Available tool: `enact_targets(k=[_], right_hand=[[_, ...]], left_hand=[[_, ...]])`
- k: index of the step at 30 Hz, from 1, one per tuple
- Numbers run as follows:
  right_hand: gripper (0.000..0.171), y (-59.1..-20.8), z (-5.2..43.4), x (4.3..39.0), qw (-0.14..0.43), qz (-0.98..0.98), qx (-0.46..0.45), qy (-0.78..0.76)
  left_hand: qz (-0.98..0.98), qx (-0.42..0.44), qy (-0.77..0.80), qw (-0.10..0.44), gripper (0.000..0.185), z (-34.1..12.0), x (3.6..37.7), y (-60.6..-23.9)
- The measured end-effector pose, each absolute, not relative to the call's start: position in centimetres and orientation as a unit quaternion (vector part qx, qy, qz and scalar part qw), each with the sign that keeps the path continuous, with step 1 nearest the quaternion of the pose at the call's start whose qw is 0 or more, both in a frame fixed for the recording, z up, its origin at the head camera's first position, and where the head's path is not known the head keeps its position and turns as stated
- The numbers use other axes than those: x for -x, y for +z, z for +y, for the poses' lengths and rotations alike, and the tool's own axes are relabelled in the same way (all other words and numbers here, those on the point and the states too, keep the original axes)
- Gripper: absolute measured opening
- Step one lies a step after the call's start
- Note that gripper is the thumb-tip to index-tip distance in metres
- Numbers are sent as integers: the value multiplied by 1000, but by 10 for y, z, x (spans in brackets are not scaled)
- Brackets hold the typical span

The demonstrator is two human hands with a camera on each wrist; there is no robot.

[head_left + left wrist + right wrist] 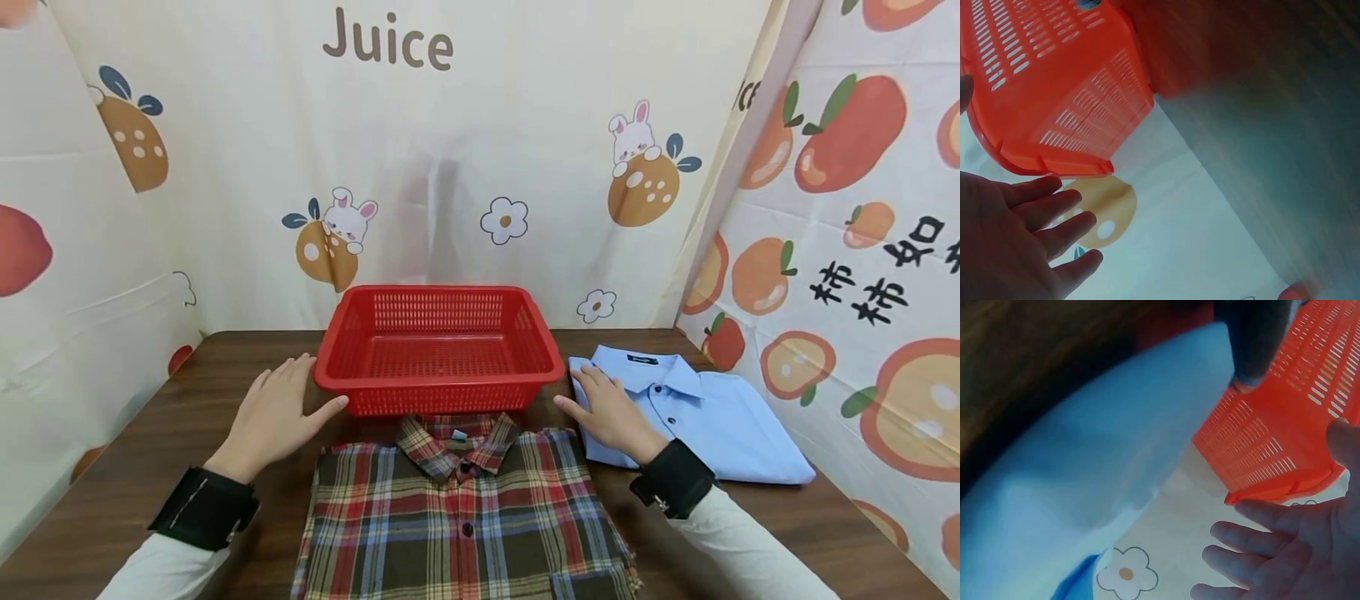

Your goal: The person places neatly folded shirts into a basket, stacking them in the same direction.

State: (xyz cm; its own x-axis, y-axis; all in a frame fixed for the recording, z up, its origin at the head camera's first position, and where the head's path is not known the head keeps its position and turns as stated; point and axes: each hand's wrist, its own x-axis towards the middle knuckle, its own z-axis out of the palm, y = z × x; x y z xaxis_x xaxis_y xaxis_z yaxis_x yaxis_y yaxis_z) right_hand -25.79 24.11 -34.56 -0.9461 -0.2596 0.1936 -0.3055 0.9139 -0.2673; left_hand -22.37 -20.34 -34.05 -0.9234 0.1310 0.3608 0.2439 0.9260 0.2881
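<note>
Red basket [438, 358] is flanked by left grip [273, 417] and right grip [611, 417], both spread and unloaded; plaid shirt [465, 504] is laid centrally, presumably for two-handed access.

Two sleeves, left [168, 571] and right [750, 550]: long, plain white, close-fitting at the forearm. Two wrist straps, left [204, 507] and right [677, 477]: wide, black, matt; thin pale line along the left, small silvery fitting at the right one's edge. Left grip [273, 414] and right grip [611, 417]: bare, five-fingered.
</note>
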Motion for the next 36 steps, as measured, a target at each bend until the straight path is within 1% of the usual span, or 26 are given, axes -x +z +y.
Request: enact_targets(k=[4, 11, 25, 33, 36], right_hand=[[70, -351, 241, 257, 76, -974, -147, 156], [67, -355, 239, 255, 86, -971, -157, 156], [67, -365, 236, 253, 74, -972, -160, 155], [66, -366, 231, 246, 45, -973, -161, 157], [65, -367, 229, 244, 29, -971, -166, 168]], left_hand=[[-969, 96, -160, 165, 85, -204, 222, -344], [-970, 99, -151, 164, 85, -201, 222, -347], [-972, 99, -155, 146, 88, -198, 217, -362], [-972, 114, -156, 133, 84, -194, 214, -366], [-972, 125, -162, 119, 84, -193, 213, -368]])
